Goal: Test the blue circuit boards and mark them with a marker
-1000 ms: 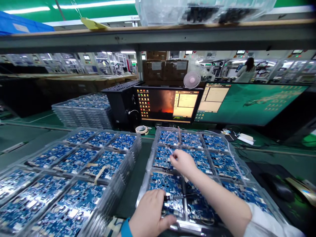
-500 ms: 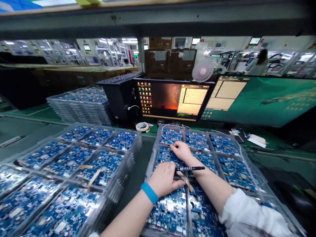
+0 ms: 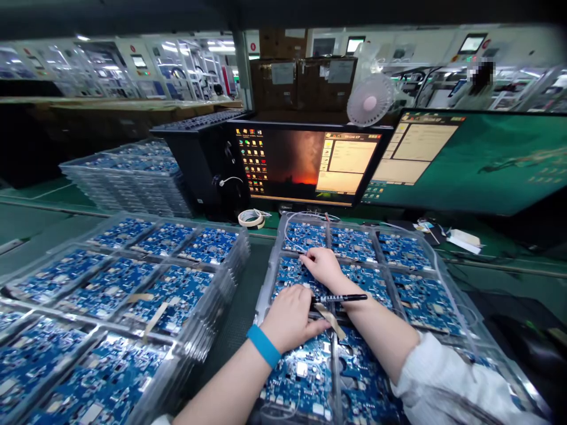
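Left hand (image 3: 287,316), curled around slim black marker (image 3: 343,298), has joined right hand (image 3: 325,267) (fingertips together, contents unclear); both work over blue circuit boards (image 3: 299,378).

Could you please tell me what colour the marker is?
The marker is black with white lettering, clearest in the head view.

Presents glossy transparent plastic on trays (image 3: 335,378), smooth plastic on marker (image 3: 348,298), matt cloth on sleeve (image 3: 456,378), cardboard on boxes (image 3: 328,91).

The left hand (image 3: 287,317) holds a black marker (image 3: 343,298) over a clear tray (image 3: 267,289) of blue circuit boards (image 3: 305,378); the right hand (image 3: 323,267), curled, is just beyond, before two lit monitors (image 3: 292,168).
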`<state>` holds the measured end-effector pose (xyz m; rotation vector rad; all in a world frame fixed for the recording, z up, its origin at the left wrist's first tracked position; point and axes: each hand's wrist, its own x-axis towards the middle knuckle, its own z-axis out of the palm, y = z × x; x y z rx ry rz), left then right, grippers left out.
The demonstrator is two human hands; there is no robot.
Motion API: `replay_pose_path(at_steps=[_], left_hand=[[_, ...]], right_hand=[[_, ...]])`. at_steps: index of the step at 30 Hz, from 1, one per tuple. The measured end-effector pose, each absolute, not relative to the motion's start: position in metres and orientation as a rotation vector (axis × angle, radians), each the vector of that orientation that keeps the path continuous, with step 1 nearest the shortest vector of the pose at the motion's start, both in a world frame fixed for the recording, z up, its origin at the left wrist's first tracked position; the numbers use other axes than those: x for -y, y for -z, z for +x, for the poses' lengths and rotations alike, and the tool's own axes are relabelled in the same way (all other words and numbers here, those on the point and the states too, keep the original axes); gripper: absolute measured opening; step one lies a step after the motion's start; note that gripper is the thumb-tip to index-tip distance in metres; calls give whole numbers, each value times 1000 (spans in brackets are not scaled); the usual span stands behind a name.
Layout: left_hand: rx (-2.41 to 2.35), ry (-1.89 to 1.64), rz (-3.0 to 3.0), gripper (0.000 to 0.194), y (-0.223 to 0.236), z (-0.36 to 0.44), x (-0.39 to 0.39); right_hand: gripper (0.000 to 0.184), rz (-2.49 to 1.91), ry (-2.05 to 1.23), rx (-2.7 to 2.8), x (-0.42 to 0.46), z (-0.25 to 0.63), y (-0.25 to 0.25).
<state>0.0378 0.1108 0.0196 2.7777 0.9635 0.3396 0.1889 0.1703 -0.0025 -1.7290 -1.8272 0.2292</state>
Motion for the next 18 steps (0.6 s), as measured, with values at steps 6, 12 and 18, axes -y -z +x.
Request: replay_pose_path(at_steps=[6, 12, 18], left_hand=[[-970, -350, 2768, 44, -19, 37, -110], [-965, -357, 2757, 44, -18, 37, -111], [-958, -381, 2731, 43, -18, 37, -112]], right_hand=[[26, -1745, -201, 1824, -169, 189, 2], [27, -1765, -182, 1866, -169, 188, 1], [28, -1786, -157, 1932, -169, 186, -2]])
